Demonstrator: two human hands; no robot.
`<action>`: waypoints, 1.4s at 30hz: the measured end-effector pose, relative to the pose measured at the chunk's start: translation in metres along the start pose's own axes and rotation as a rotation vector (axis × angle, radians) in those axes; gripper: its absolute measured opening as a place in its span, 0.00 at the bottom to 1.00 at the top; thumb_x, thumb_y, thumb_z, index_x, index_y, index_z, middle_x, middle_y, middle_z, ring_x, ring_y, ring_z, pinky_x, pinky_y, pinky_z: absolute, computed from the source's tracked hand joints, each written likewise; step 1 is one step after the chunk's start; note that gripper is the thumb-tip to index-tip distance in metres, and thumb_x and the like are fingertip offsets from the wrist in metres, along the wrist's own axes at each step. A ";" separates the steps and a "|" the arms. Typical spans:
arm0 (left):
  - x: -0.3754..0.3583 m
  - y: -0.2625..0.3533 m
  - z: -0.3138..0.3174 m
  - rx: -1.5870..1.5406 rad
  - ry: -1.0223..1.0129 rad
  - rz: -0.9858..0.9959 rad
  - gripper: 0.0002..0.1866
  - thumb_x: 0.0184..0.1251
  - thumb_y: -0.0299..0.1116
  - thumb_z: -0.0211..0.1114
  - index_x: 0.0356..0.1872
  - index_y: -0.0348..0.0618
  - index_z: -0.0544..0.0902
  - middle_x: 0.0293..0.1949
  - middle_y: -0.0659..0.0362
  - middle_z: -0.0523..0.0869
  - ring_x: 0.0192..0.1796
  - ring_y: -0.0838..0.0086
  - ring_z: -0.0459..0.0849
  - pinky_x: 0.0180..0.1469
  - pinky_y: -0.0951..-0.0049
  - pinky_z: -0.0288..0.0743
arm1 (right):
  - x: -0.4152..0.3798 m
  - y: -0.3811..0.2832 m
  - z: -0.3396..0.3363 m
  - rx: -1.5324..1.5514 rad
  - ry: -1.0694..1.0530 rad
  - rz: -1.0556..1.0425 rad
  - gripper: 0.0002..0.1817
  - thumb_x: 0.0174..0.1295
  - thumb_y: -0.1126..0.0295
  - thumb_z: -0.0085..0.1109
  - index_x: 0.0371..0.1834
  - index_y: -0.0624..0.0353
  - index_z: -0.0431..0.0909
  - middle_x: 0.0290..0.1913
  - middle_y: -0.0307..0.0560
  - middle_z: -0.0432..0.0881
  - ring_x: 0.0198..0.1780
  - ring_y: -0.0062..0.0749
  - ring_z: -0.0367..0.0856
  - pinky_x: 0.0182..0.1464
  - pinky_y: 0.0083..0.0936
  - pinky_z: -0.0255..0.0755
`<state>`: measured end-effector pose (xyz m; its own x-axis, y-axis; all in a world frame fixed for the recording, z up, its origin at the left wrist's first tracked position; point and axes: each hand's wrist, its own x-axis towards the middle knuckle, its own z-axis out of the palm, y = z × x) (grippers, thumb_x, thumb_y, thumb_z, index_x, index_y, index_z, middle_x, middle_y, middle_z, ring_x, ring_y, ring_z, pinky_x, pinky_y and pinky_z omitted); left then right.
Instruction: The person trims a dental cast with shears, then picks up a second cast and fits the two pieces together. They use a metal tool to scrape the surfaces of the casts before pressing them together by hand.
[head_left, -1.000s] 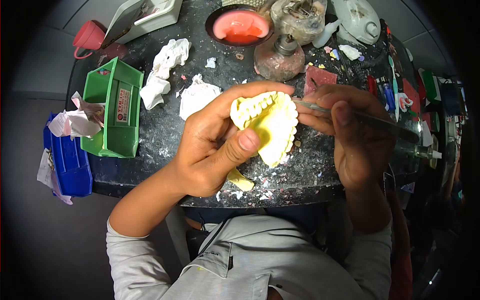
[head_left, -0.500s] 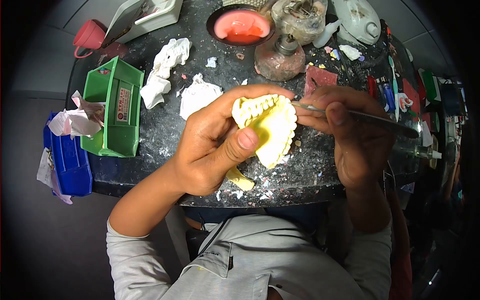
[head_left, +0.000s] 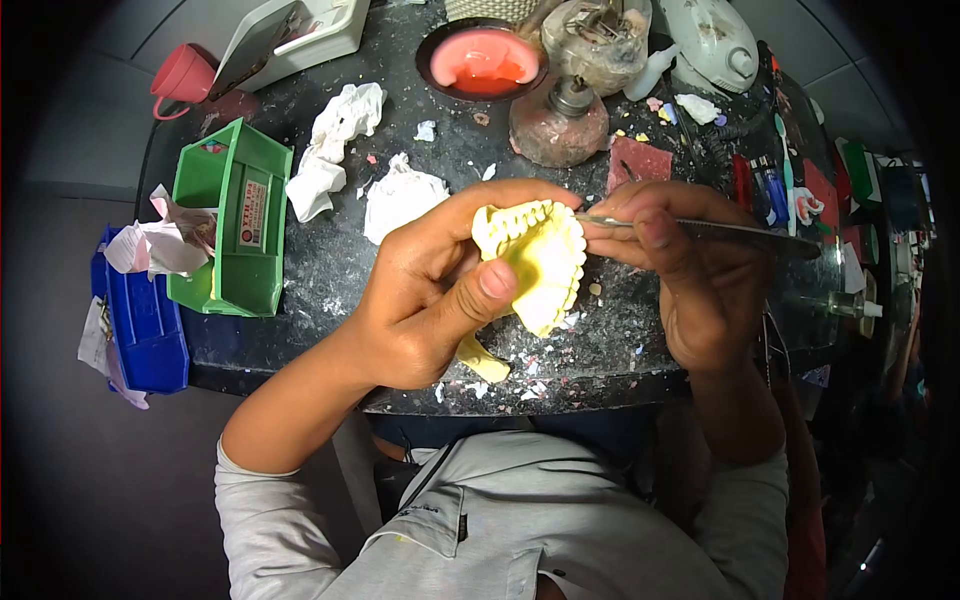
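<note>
from afar i have my left hand (head_left: 415,300) clasping the yellow dental cast (head_left: 545,262) over the black table (head_left: 235,350) and my right hand (head_left: 705,285) pinching a metal tool (head_left: 735,231) at the cast's rim, where pushing too hard could skid the tip into the left forefinger (head_left: 520,191).

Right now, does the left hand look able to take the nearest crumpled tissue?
Probably not while the left hand holds the yellow dental cast, though nothing visible blocks its way to the tissue.
</note>
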<state>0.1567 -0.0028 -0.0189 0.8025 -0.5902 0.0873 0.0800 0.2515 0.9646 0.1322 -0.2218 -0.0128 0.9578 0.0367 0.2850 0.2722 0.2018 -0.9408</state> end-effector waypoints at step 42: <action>0.004 0.012 -0.012 0.205 0.028 -0.128 0.20 0.60 0.30 0.80 0.49 0.39 0.80 0.39 0.64 0.83 0.41 0.83 0.79 0.44 0.80 0.73 | -0.004 -0.009 0.009 -0.642 -0.389 -0.455 0.11 0.55 0.82 0.72 0.41 0.71 0.83 0.45 0.58 0.87 0.48 0.46 0.91 0.52 0.35 0.89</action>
<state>0.1682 0.0074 -0.0101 0.8102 -0.5846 -0.0431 0.0627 0.0132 0.9979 0.1256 -0.2152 -0.0036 0.6760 0.4414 0.5900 0.7317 -0.3075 -0.6084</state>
